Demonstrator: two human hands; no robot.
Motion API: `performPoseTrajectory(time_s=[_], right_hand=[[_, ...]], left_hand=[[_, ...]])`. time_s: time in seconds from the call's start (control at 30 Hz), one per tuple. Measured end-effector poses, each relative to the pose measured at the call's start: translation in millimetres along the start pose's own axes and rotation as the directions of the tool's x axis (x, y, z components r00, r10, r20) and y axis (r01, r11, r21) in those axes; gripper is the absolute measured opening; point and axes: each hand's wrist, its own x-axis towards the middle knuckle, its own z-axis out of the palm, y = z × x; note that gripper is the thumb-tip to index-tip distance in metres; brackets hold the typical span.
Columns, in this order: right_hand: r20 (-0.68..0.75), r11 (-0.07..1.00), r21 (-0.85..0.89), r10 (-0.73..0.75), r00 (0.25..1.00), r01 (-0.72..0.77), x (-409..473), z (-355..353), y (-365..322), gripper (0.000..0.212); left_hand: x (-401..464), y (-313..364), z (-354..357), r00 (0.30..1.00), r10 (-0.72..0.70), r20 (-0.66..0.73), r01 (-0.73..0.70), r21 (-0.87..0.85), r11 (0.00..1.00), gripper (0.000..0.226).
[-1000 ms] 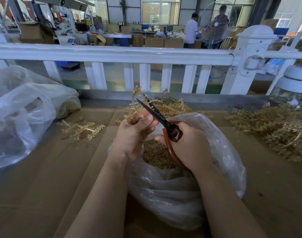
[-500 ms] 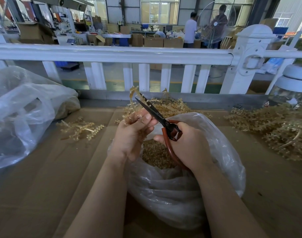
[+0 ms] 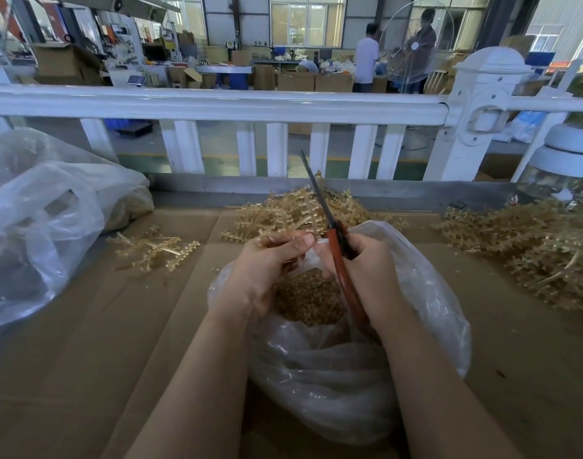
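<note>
Above the plastic bag (image 3: 426, 293) (gold bits (image 3: 310, 299) inside), the left hand (image 3: 267, 270) pinches a gold sprig (image 3: 295, 225); the right hand (image 3: 366, 273) grips red-handled scissors (image 3: 331, 231).

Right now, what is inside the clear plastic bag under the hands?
Small golden cut bits lie in the bag. Its crumpled plastic hides how deep they go.
</note>
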Motion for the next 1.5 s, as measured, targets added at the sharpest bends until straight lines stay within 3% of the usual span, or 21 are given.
performPoseTrajectory(time_s=[0.2,0.3,0.43,0.5,0.63,0.77,0.87,0.97,1.2,1.33,1.5], right_hand=[[-0.001,0.986,0.138,0.091,0.996,-0.09,4,2,-4,0.009],[-0.059,0.982,0.174,0.087,0.994,-0.075,5,-1,-7,0.013],[-0.04,0.974,0.211,0.099,0.994,-0.088,5,-6,-7,0.014],[-0.055,0.972,0.221,0.096,0.994,-0.082,5,-6,-6,0.016],[-0.081,0.969,0.234,0.099,0.992,-0.078,7,-5,-5,0.012],[-0.069,0.963,0.257,0.098,0.993,-0.077,6,-5,-4,0.013],[-0.069,0.973,0.227,0.047,0.997,-0.03,5,-5,-4,0.022],[-0.054,0.98,0.197,0.049,0.997,-0.037,6,-5,-2,0.02],[-0.007,0.979,0.2,0.035,0.999,-0.033,6,-3,1,0.007],[-0.011,0.998,0.055,-0.043,0.999,0.044,2,-3,2,0.044],[0.009,0.981,-0.164,-0.106,0.994,0.106,-1,-4,2,0.052]], left_hand=[[-1,-1,1,0.999,-0.033,0.035,0.033,0.018,0.999,0.026],[-2,-1,-1,0.998,0.005,0.065,-0.01,0.082,0.997,0.027],[-3,3,-9,0.98,0.028,0.198,-0.052,0.116,0.992,0.061],[-3,6,-16,0.966,0.018,0.258,-0.023,0.014,1.0,0.074],[-3,10,-23,0.974,0.004,0.227,0.032,-0.155,0.987,0.067],[-3,7,-17,0.977,-0.044,0.21,0.047,-0.007,0.999,0.029],[-3,6,-13,0.978,-0.107,0.177,0.101,0.042,0.994,0.02],[-2,5,-12,0.984,-0.082,0.159,0.074,0.051,0.996,0.01],[-3,4,-7,0.995,0.025,0.095,-0.025,-0.002,1.0,0.006],[-1,4,-3,0.993,0.117,0.005,-0.118,0.052,0.992,0.006],[0,8,-7,0.958,0.284,-0.049,-0.28,0.07,0.957,0.022]])
